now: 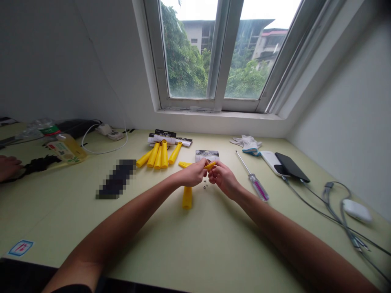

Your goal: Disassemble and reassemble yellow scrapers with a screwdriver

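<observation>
My left hand point(195, 173) and my right hand point(222, 178) meet above the middle of the table, both closed on a small yellow piece point(210, 166). Just below them on the tabletop lie a few tiny metal parts point(205, 186). A yellow handle point(187, 198) sits under my left wrist, and another yellow part point(184, 164) shows behind that wrist. Behind my hands is a packaging card point(207, 155). Several yellow-handled tools point(164, 154) with black and white cards lie at the back left. To the right rests a screwdriver point(258, 187) with a clear and purple handle.
On the right are a crumpled glove point(247, 143), a white power bank point(271, 162), a dark phone point(292, 167), cables and a white case point(357, 210). A bottle point(67, 147), a pixelated dark object point(117, 180) and another person's hand point(9, 167) are at left.
</observation>
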Motion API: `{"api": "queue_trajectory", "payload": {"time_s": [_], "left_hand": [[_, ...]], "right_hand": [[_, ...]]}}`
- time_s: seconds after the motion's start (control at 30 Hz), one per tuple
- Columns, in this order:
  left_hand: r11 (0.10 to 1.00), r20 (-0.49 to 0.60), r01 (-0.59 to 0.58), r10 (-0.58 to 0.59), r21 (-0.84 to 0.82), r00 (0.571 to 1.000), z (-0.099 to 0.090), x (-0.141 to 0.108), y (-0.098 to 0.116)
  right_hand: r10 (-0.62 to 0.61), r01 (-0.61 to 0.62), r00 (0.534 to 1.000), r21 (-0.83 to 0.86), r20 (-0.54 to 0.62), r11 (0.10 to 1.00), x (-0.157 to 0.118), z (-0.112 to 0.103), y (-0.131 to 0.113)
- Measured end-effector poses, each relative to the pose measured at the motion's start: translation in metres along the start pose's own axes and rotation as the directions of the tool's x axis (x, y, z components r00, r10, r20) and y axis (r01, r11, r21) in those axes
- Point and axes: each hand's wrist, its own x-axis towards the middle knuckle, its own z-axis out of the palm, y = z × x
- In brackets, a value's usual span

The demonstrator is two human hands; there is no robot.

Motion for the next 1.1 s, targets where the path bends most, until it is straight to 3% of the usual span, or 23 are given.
{"api": "queue_trajectory", "payload": {"time_s": [0.2,0.3,0.37,0.43,0.5,0.6,0.8,1.1], "left_hand": [[0.993,-0.110,0.113,-0.107,0.047,0.988,-0.004,0.002,-0.008],[0.992,-0.201,0.121,-0.115,0.019,0.973,-0.012,0.002,-0.011],[0.993,-0.234,0.115,-0.110,0.005,0.966,-0.016,0.002,-0.013],[0.995,-0.247,0.101,-0.096,0.005,0.964,-0.019,0.002,-0.014],[0.996,-0.242,0.083,-0.079,0.008,0.967,-0.021,0.002,-0.016],[0.997,-0.211,0.071,-0.069,0.001,0.975,-0.023,0.002,-0.018],[0.997,-0.171,0.062,-0.067,-0.035,0.983,-0.025,0.002,-0.023],[0.999,-0.170,0.029,-0.036,-0.041,0.985,-0.027,0.001,-0.024]], "right_hand": [[-0.065,0.044,0.995,-0.251,-0.076,0.967,-0.013,-0.002,0.001],[-0.201,0.192,0.979,-0.458,0.029,0.868,-0.039,-0.002,0.006],[-0.274,0.404,0.915,-0.705,0.297,0.583,-0.053,-0.003,0.012],[-0.280,0.470,0.878,-0.812,0.388,0.347,-0.057,-0.003,0.017],[-0.315,0.458,0.868,-0.862,0.383,0.215,-0.052,-0.004,0.019],[-0.341,0.487,0.836,-0.868,0.430,0.100,-0.036,-0.004,0.017],[-0.280,0.560,0.798,-0.828,0.534,0.019,-0.015,0.006,0.012],[-0.238,0.566,0.805,-0.824,0.543,0.035,-0.026,-0.006,0.010]]}}
